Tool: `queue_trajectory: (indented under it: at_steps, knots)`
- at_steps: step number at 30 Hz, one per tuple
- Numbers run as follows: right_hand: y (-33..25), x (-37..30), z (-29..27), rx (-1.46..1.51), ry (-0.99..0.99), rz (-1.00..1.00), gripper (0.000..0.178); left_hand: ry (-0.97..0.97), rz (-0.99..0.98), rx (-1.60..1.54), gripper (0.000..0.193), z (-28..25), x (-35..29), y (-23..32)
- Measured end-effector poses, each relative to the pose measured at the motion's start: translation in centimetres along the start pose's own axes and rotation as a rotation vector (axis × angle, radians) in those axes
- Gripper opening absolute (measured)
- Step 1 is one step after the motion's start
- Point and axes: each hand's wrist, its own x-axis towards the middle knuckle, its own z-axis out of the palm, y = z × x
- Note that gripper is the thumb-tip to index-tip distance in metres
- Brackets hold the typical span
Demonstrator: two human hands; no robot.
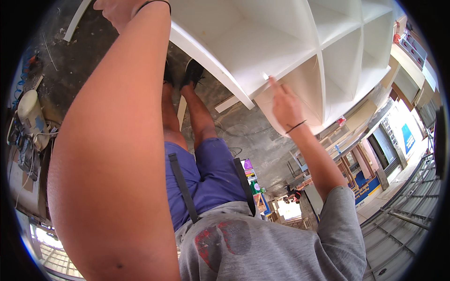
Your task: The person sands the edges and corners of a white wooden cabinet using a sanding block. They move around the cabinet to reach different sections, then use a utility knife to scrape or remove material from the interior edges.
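Note:
A large white shelf unit (262, 40) with several open compartments fills the upper middle and right. My right hand (287, 107), with a dark band at the wrist, reaches to the edge of one compartment. Its fingers are drawn together, and a small bright white piece (266, 76) shows at the fingertips; its kind is too small to make out. My left forearm crosses the left side, very close. At the upper edge my left hand (119, 11) is near the unit's front left, its fingers mostly cut off by the picture's rim.
White strips (228, 104) lie on the grey concrete floor (253, 129) by my feet. A whitish cylindrical container (32, 110) and tangled cords stand at the far left. Wooden frames (354, 164) and a metal shutter (408, 220) are at the right.

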Motion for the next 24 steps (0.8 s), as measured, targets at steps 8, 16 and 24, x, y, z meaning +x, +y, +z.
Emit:
queue_trajectory:
  at_steps: [8, 16, 24]
  knots:
    - [-2.7, 1.9, -4.6, 0.453, -0.223, 0.369, 0.041, 0.018, 0.018, -0.017, 0.053, -0.4, -0.3, 0.2]
    - [-3.9, -1.5, 0.3, 0.186, -0.125, 0.060, 0.048, -0.009, 0.040, -0.003, 0.056, 0.1, -0.7, 0.3]
    - [-0.5, 2.2, -3.2, 0.162, 0.125, 0.052, 0.048, -0.009, 0.022, 0.034, 0.056, -0.4, -0.9, 0.4]
